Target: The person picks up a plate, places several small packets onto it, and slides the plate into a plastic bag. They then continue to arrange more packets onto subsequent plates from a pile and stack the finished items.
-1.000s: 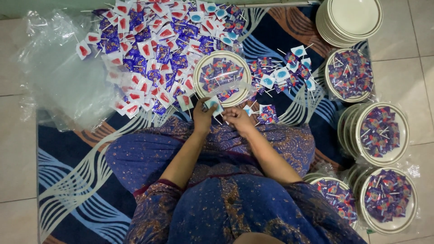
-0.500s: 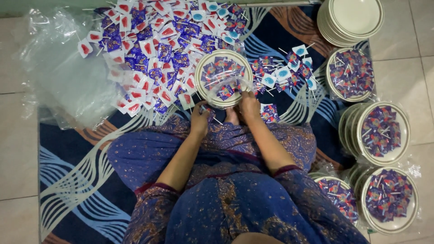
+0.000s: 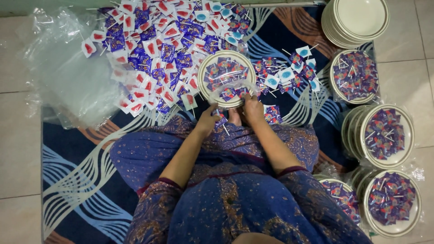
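A cream plate (image 3: 202,86) filled with wrapped lollipops lies on the rug in front of my knees, inside a clear plastic bag (image 3: 228,92). My left hand (image 3: 209,120) grips the bag's near edge at the plate's lower left. My right hand (image 3: 251,107) pinches the same plastic at the plate's lower right. A few loose lollipops (image 3: 272,114) lie just right of my right hand.
A large heap of red, white and purple wrapped lollipops (image 3: 149,49) covers the rug at the upper left, beside crumpled clear bags (image 3: 63,77). Stacked empty plates (image 3: 359,20) sit top right. Several bagged, filled plates (image 3: 384,135) stand along the right.
Both hands have shifted from a small wrapper near my lap up to the near rim of the filled plate and now grip its plastic bag.
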